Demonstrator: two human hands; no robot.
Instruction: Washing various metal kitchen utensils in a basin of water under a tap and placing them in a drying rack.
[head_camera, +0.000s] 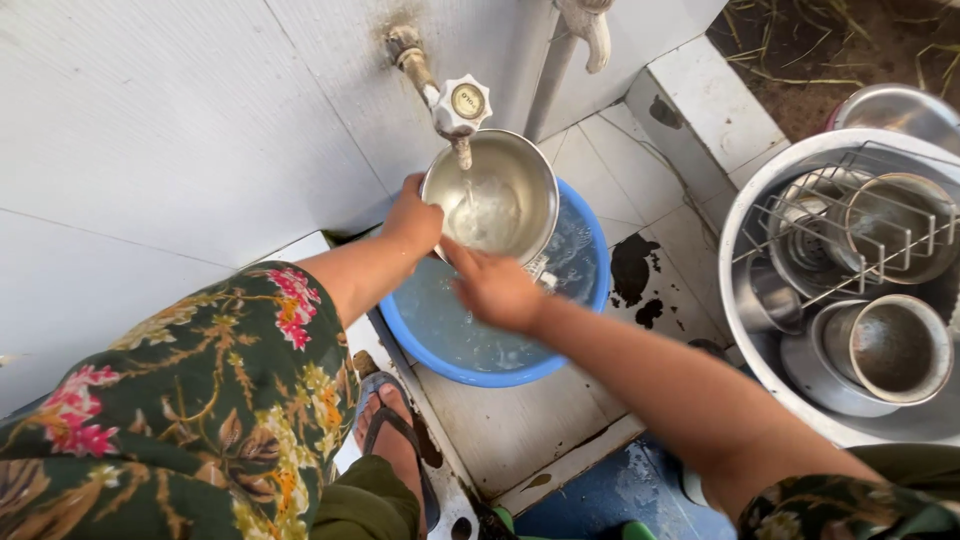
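A steel pot (515, 175) is held tilted under a wall tap (455, 105), and water runs from the tap into it. My left hand (412, 218) grips the pot's left rim. My right hand (492, 288) holds the pot's lower rim, fingers on its edge. The pot hangs over a blue plastic basin (590, 330) filled with water on the tiled floor.
A large white tub (745, 200) at the right holds several steel cups, pots and a wire rack (850, 235). A white pipe (550, 70) runs down the wall. My foot in a sandal (395, 440) rests beside the basin. A low tiled kerb (710, 100) borders the ground beyond.
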